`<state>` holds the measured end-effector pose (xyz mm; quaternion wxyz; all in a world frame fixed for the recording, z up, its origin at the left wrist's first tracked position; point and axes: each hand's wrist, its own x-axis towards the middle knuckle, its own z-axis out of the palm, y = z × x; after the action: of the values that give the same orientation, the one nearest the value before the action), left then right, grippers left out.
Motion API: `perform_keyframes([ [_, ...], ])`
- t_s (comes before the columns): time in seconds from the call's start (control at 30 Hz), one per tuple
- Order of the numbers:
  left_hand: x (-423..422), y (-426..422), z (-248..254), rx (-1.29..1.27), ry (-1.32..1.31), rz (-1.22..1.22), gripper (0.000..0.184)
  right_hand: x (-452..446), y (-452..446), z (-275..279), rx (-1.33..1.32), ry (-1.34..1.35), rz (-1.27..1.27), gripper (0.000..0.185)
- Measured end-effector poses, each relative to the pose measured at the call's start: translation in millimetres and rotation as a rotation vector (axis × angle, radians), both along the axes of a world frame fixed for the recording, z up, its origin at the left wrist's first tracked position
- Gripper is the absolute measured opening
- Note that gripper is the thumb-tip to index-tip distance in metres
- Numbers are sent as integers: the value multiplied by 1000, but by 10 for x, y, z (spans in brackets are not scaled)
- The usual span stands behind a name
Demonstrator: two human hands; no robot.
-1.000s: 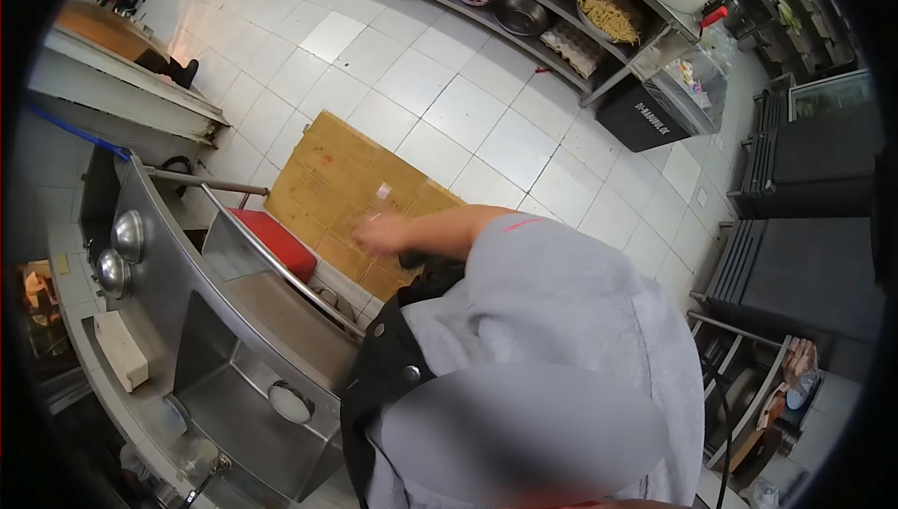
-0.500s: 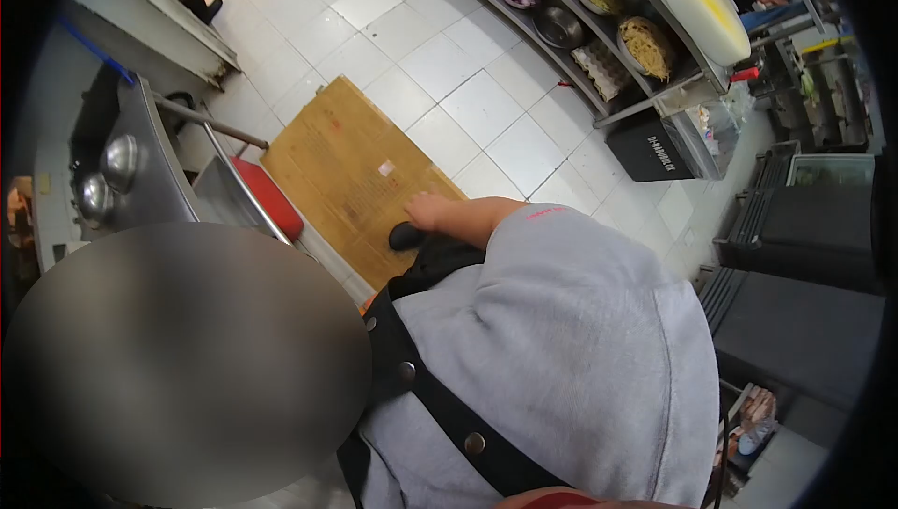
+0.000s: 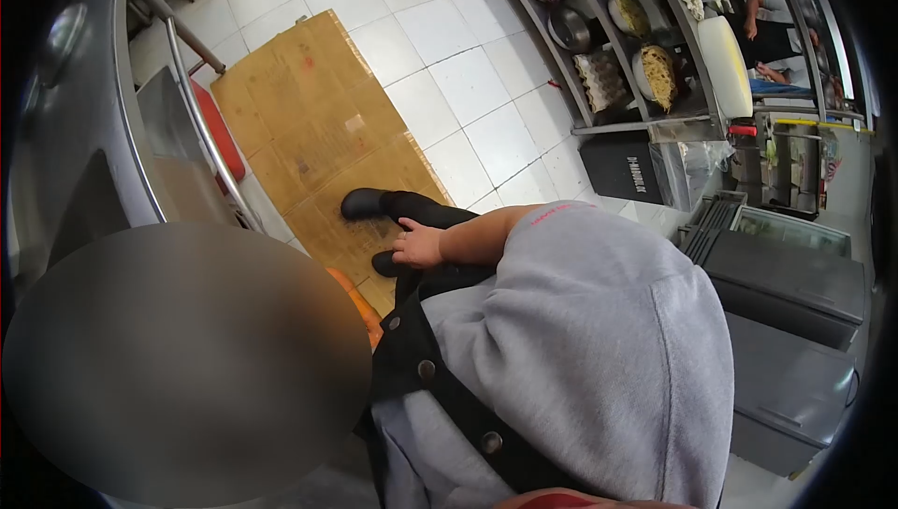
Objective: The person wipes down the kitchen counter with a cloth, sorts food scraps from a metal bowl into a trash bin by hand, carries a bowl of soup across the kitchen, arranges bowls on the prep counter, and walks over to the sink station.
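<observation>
My right hand (image 3: 418,245) hangs beside my dark trouser leg (image 3: 426,210), close above a black shoe (image 3: 384,264). Its fingers are loosely apart and hold nothing that I can see. The grey sleeve (image 3: 552,238) of that arm and a black apron strap (image 3: 458,406) with snap buttons fill the lower middle. My left hand does not show; a large blurred patch (image 3: 187,369) covers the lower left. Under my feet lies a flattened cardboard sheet (image 3: 309,97).
A steel counter (image 3: 84,153) with a rail runs along the left, a red object (image 3: 217,130) beneath it. Shelves (image 3: 608,125) at upper right hold bowls of vegetables and an egg tray (image 3: 599,81). Dark lidded bins (image 3: 786,275) stand right. Another person's arm (image 3: 751,15) shows beyond the shelves.
My view has shifted, with the counter now nearer and larger on the left. A second shoe has come into view as my legs stepped. My right hand now hangs by the leg.
</observation>
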<state>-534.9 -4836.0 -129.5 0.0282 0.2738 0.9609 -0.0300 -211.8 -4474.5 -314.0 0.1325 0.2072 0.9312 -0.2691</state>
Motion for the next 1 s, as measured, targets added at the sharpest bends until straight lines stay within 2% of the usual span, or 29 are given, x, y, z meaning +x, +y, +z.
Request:
perform_keyframes([
  [0.13,-12,-125,153,28,10,58,61,-57,105,86,19,5,-52,28],
  [0.2,169,-258,289,61,28,145,62,-179,270,232,-48,175,-283,31],
  [0.27,524,-314,432,97,0,254,62,-369,652,447,-124,181,-417,40],
  [0.3,754,-239,473,121,-27,308,62,-693,911,1071,-181,0,-545,45],
  [0.33,987,-175,534,141,-27,359,62,-675,977,756,103,405,-570,43],
  [0.37,1121,-59,597,275,-33,346,66,-923,1229,949,40,444,-623,43],
  [0.4,1206,71,673,300,92,284,65,-1165,1393,1334,41,569,-599,42],
  [0.43,1251,167,717,378,198,311,63,-1459,1574,1485,23,750,-577,41],
  [0.47,1298,220,761,441,298,316,61,-1726,1685,1811,146,863,-422,44],
  [0.6,1378,305,767,486,415,614,56,-2524,1731,2775,148,1082,-34,46],
  [0.67,1427,339,726,511,487,691,54,-2825,1596,2859,68,1074,88,48],
  [0.77,1360,384,816,511,554,827,52,-3106,1394,2684,225,996,263,56],
  [0.8,1363,401,820,505,551,879,52,-3109,1319,2636,245,873,288,57],
  [0.83,1354,409,826,500,548,930,51,-3128,1273,2622,232,925,330,57],
  [0.9,1360,407,814,485,548,927,51,-3139,1202,2642,219,986,369,56],
  [0.97,1346,427,833,468,523,925,50,-3096,1191,2713,212,859,548,53],
  [1.0,1343,425,822,472,522,927,50,-3094,1196,2710,217,858,551,53],
])
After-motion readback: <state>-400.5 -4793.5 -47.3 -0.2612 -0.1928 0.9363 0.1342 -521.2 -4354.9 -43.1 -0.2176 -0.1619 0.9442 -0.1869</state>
